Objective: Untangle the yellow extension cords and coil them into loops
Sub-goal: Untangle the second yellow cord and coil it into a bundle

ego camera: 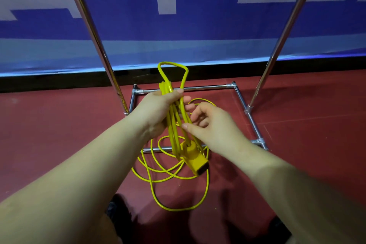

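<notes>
While a blue-and-white banner [178, 25] fills the background behind the chrome tube rack [240, 97], red floor [59, 125] spreads under it. Loose yellow extension cord [207, 188] lies on the floor inside and in front of the rack base. Left hand [158, 109], above the rack base, grips a bundle of cord loops [172, 77]. Right hand [213, 125], beside it, half curled, thumb touching a strand. Yellow socket block [195, 159] hangs below the bundle.

Extension cord [174, 117] is bright yellow, strands and loops alike. Its socket block [195, 161] is yellow with a black end face. Floor [59, 125] is dark red. Far banner [178, 25] is deep blue with pale grey-white blocky shapes and a light-blue lower band. Frame tubes [184, 88] are shiny silver.
</notes>
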The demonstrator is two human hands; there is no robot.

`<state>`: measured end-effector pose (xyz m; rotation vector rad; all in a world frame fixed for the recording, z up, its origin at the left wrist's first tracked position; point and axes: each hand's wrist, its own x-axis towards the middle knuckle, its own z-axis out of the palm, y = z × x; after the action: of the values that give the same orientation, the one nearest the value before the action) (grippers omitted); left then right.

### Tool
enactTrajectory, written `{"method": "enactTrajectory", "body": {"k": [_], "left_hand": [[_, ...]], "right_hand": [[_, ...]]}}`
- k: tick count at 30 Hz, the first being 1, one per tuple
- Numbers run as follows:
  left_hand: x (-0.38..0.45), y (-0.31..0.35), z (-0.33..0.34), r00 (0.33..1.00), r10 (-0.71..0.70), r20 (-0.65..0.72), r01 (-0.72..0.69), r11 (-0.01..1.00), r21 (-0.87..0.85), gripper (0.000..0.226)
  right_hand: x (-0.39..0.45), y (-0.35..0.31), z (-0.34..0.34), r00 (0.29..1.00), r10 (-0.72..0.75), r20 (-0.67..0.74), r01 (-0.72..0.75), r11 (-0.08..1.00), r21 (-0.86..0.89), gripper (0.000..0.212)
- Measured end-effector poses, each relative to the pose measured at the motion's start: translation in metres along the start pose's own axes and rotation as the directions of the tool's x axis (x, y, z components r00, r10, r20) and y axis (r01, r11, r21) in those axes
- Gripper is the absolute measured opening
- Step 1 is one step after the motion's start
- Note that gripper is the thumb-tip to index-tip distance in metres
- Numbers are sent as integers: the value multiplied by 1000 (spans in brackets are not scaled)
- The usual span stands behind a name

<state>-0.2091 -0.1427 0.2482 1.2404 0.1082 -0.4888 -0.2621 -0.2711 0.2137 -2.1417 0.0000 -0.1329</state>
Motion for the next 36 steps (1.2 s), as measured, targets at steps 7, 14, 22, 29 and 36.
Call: {"method": "enactTrajectory", "body": {"k": [7,14,22,29,36], "left_hand": [[2,5,-3,992,74,-98,-75,997,-1,9],[7,18,-22,974,107,-198,-109,994,-2,8],[11,22,-53,978,113,-175,-60,957,285,16],[8,16,-67,998,23,-57,18,778,628,26],[-5,5,-57,967,-186,172,-40,558,829,40]], "right_hand": [[-1,-6,-8,979,-203,-23,191,950,-246,6],[0,27,-13,888,162,432,90,858,-506,16],[8,31,-37,999,21,30,-10,944,-330,24],[14,18,-58,937,56,-344,-37,997,63,17],[21,11,-53,951,201,-234,-139,957,255,15]]}}
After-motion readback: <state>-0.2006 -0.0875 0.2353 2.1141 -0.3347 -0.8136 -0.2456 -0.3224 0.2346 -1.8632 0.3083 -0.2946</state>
